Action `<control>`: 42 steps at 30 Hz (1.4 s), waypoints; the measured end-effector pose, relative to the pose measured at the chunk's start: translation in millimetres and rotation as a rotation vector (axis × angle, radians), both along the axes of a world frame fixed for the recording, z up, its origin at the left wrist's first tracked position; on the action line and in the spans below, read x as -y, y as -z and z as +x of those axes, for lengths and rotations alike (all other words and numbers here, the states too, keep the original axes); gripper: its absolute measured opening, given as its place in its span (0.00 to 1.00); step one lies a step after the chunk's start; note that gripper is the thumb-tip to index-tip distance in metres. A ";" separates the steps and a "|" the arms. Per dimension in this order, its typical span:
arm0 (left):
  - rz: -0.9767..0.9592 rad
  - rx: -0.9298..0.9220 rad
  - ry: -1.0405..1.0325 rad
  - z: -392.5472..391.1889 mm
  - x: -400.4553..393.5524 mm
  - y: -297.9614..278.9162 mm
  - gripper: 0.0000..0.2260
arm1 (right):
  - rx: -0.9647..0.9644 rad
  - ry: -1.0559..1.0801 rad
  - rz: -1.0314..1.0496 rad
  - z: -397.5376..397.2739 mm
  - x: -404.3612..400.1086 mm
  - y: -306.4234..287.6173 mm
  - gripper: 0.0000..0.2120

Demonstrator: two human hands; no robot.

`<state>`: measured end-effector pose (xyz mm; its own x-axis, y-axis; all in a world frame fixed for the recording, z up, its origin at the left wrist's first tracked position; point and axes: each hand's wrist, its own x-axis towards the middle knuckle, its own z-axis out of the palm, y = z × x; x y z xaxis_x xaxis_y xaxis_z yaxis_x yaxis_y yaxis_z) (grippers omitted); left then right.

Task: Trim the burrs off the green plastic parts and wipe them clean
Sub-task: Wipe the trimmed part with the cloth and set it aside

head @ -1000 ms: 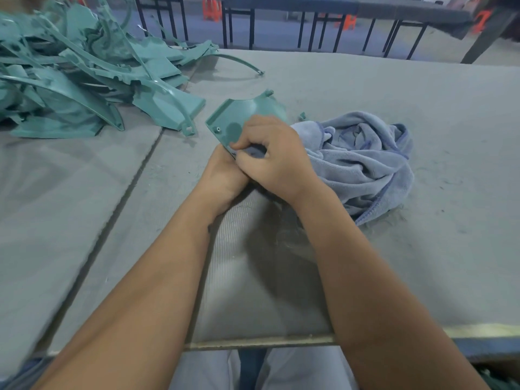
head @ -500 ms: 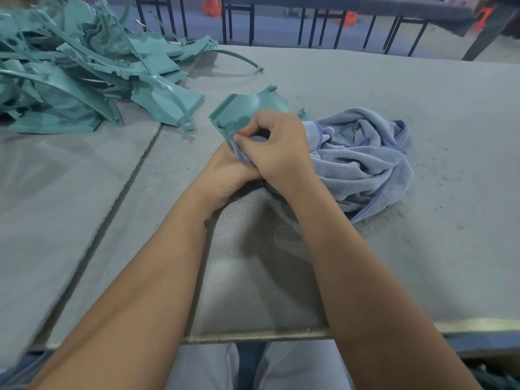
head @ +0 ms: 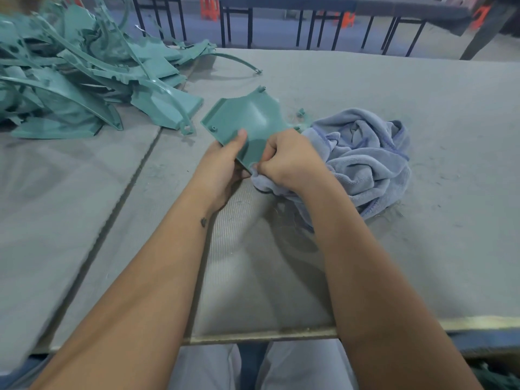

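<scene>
Green plastic parts (head: 84,88) lie heaped at ten o'clock on the grey counter (head: 422,164). Left hand (head: 222,167) grips one green part (head: 247,122) at centre, thumb pressed on top. Right hand (head: 289,161) pinches the blue cloth (head: 371,159) against its near edge; the cloth bunches toward three o'clock. No writing is legible.

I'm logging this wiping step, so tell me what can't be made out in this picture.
- Head view: the right hand covers the near corner of the green part, so the cloth's contact there is hidden.
- The left hand's fingers lie behind the part.
- The pile of green parts is cut off by the left edge.
- Any burrs are too small to tell.
</scene>
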<state>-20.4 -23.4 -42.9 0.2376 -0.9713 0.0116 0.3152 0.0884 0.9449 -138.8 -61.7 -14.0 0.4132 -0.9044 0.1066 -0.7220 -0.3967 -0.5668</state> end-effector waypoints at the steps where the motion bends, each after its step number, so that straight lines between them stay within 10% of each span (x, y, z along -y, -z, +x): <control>1: -0.011 -0.006 -0.039 0.4 1.0 0.7 0.08 | -0.003 0.012 0.002 1.0 -0.1 0.0 0.13; 10: -0.103 0.168 -0.101 -0.7 5.0 4.2 0.08 | 0.495 0.493 -0.140 4.2 11.6 -0.1 0.02; 14: -0.180 0.285 -0.094 -4.4 5.9 6.5 0.10 | 0.739 0.346 -0.293 19.4 2.6 -7.6 0.05; 18: -0.200 0.322 -0.055 -4.9 3.1 6.5 0.10 | 0.734 0.129 -0.422 34.1 -8.8 -5.6 0.04; 27: -0.236 0.431 -0.071 -2.9 4.3 5.3 0.10 | 0.795 0.527 -0.087 5.9 28.1 -11.6 0.04; 35: -0.175 0.359 -0.082 2.4 6.9 9.7 0.09 | 0.598 0.058 -0.422 42.2 -12.8 -10.4 0.08; 42: -0.195 0.404 -0.067 -0.1 6.4 7.2 0.13 | 0.732 0.295 -0.230 37.7 7.3 -25.3 0.06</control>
